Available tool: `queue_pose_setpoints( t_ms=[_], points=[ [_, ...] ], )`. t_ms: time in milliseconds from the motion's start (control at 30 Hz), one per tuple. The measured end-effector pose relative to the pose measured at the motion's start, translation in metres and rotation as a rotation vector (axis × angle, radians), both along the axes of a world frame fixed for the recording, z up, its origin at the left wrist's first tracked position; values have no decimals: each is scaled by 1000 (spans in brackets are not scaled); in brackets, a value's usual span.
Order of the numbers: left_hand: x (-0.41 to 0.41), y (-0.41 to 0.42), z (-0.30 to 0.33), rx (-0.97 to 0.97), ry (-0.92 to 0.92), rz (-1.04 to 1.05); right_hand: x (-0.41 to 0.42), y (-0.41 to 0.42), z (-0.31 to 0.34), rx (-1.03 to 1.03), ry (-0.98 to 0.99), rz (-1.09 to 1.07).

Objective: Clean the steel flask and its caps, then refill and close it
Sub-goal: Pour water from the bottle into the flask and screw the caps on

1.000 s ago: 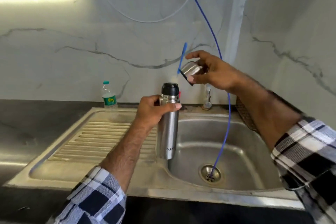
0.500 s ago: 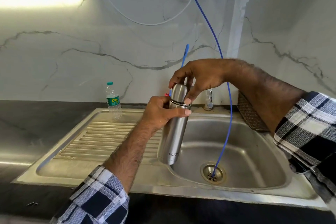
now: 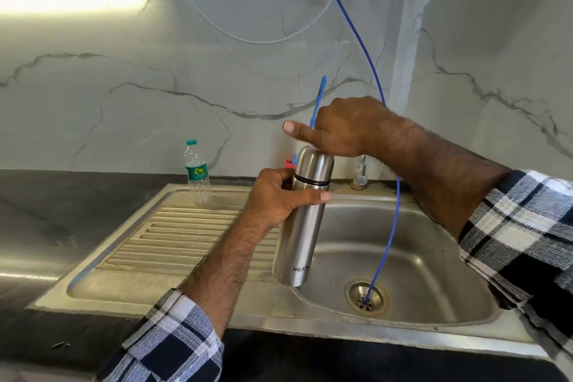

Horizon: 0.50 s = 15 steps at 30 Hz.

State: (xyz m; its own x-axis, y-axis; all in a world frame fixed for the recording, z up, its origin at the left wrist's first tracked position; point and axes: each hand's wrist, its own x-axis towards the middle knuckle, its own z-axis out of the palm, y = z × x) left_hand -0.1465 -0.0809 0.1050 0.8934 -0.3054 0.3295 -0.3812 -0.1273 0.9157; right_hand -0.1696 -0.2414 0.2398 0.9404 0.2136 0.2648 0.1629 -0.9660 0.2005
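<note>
My left hand [image 3: 280,195] grips the steel flask [image 3: 302,226] just under its dark neck ring: the thumb lies flat across the front of the body and the other fingers curl round the back, out of sight. The flask tilts a little, its base hanging over the seam between the ribbed drainboard [image 3: 186,236] and the sink basin [image 3: 434,257], not resting on either. The steel outer cap [image 3: 314,164] sits on top of the flask. My right hand [image 3: 344,127] is over that cap, its underside touching the dome; the thumb sticks out straight to the left, and I cannot tell how the other fingers lie or whether they clasp the cap. A blue tube [image 3: 392,226] drops past my right wrist into the drain [image 3: 367,296]. Farther back, a small plastic water bottle [image 3: 196,170] stands at the drainboard's far edge, and a small tap [image 3: 360,175] stands behind the basin against the marble wall [image 3: 124,87].
</note>
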Motion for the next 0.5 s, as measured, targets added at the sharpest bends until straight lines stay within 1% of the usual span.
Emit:
queue_pose_setpoints(
  t_ms=[33,100,133,167,200,300,433,500],
  points=[
    [0,1,1,3,1,0,0,-6,7,60,65,28],
    [0,4,2,7,9,13,-2,-14,18,232,307,137],
    [0,6,3,4,16,18,-2,-17,21,261,405,210],
    [1,7,3,0,18,20,-1,-18,22,257,442,266],
    [0,8,3,-3,17,20,1,-19,20,238,444,289],
    [-1,7,4,-7,23,24,10,-19,13,209,362,282],
    [-1,7,0,5,37,34,13,-11,2,220,256,163],
    [-1,8,-2,22,30,43,13,-4,-8,136,135,97]
  ],
)
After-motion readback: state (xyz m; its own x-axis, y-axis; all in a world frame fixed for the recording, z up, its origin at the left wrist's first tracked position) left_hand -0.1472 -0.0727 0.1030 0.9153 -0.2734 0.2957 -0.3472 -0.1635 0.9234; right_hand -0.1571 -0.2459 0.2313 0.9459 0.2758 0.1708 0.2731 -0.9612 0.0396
